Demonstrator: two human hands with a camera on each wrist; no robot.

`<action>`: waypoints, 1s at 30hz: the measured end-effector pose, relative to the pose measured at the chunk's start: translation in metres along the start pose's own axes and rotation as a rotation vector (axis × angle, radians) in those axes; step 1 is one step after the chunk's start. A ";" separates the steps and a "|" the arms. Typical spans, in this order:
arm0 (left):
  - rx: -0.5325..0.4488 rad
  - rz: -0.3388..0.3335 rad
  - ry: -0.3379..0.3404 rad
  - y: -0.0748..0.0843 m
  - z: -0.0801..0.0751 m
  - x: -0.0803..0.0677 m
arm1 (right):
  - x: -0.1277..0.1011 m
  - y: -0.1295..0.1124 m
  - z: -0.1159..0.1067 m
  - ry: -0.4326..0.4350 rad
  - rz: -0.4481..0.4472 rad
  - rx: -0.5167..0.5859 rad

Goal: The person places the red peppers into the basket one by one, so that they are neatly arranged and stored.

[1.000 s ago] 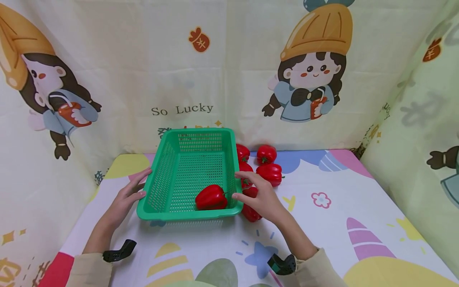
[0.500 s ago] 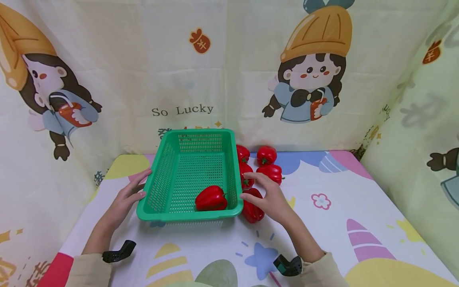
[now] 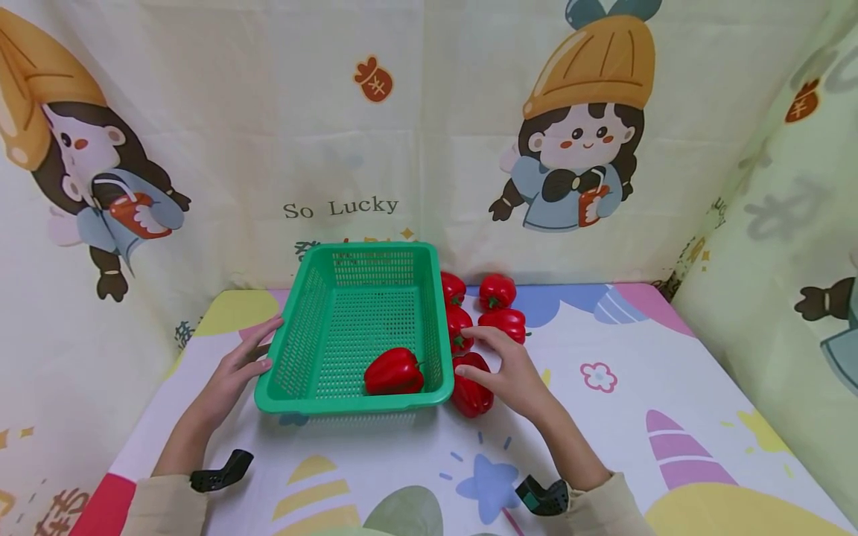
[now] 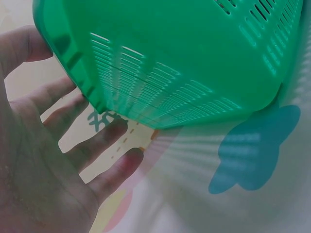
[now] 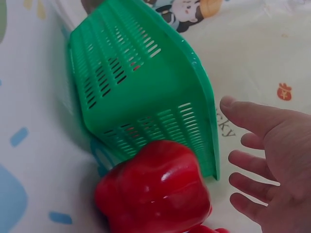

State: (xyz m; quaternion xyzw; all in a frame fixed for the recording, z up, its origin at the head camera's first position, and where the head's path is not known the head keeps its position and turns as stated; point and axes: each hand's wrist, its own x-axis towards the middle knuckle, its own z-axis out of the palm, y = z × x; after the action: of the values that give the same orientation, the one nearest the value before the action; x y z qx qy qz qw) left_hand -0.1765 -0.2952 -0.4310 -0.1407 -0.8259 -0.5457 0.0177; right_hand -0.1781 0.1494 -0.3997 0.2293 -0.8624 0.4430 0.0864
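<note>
Fingers of the left hand point(image 3: 224, 380) spread, thumb and index tips at the left rim of the green basket point(image 3: 362, 406). Left wrist view: thumb tip meets the rim, other fingers fanned out below, none wrapped round it. Pressure can't be told. Fingers of the right hand point(image 3: 516, 376) also spread, thumb well off the index, nothing pinched. Right wrist view shows a gap from thumb tip to rim, so that side isn't held.

Basket sits between the two sets of fingertips. Inner pepper point(image 3: 394, 371) lies inside, just inward of the right thumb, stem end toward it. Outside, on the tablecloth point(image 3: 576, 424): near pepper point(image 3: 474, 398) under the right thumb, just beside the basket wall; middle pepper point(image 3: 457, 320) at the right fingertips, contact can't be told; side pepper point(image 3: 506, 324) just past the index knuckles; far-left pepper point(image 3: 453, 288) and far-right pepper point(image 3: 497, 290) farther out, beyond the fingertips.

My read: left braces, right works the pepper side. To do it well: left thumb firm on the rim so nothing slides; right fingers opened wider than a pepper, round the body, not the stem. Skin's probably slick, so squeeze evenly. Main risk: thumb snags the rim.
</note>
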 end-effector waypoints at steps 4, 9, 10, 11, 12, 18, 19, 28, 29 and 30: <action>0.001 -0.002 0.000 0.000 0.000 0.000 | 0.000 0.002 0.001 -0.009 0.001 -0.002; 0.007 -0.010 0.000 0.000 0.000 0.000 | -0.001 0.004 0.003 -0.027 0.020 -0.012; 0.009 -0.012 0.001 0.001 0.000 0.000 | -0.001 0.005 0.004 -0.030 0.025 -0.018; 0.010 -0.015 0.002 0.001 0.000 0.000 | -0.001 0.005 0.004 -0.033 0.032 -0.025; 0.012 -0.016 0.003 0.001 0.000 0.000 | -0.001 0.006 0.004 -0.034 0.035 -0.031; 0.012 -0.019 0.003 0.001 0.000 0.000 | -0.002 0.008 0.003 -0.054 0.065 -0.056; 0.012 -0.019 0.002 0.001 0.000 0.000 | -0.002 0.009 0.003 -0.059 0.069 -0.057; 0.008 -0.018 0.000 0.001 0.000 0.000 | -0.001 0.012 0.000 -0.116 0.124 -0.051; 0.008 -0.018 0.000 0.001 0.000 0.000 | -0.001 0.012 0.000 -0.124 0.125 -0.053; 0.008 -0.018 0.000 0.001 0.000 0.000 | -0.001 0.013 -0.001 -0.132 0.126 -0.053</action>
State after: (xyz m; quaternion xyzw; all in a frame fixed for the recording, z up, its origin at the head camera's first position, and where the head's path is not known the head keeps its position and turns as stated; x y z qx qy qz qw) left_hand -0.1760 -0.2951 -0.4297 -0.1333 -0.8293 -0.5425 0.0134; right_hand -0.1831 0.1567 -0.4091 0.2008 -0.8903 0.4086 0.0073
